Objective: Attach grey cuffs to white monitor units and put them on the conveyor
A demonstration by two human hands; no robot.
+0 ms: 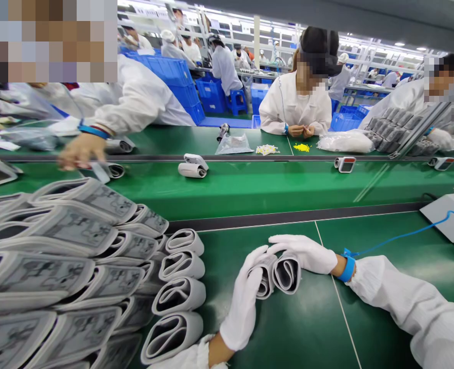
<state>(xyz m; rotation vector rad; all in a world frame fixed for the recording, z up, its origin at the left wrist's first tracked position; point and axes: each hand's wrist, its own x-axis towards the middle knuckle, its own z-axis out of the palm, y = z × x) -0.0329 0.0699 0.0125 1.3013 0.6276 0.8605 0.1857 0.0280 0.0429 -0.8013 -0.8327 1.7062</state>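
My left hand [244, 302], in a white glove, curves round the left side of a rolled grey cuff [264, 279] on the green table. My right hand [307, 252], also gloved, reaches in from the right and rests over the top of a second rolled cuff [287, 273]. The two rolls lie side by side between my hands, their spiral ends facing me. To the left, a column of rolled cuffs [177, 296] stands beside a large stack of grey printed cuffs [65, 277]. A blue wrist strap [347, 267] circles my right wrist.
Beyond the table runs a green conveyor [250, 189] carrying white devices with cuffs [193, 166]. A person's bare hand [83, 151] reaches over it at the left. Another person sits opposite. A blue cord [403, 234] leads to a pale box [452, 220] at the right.
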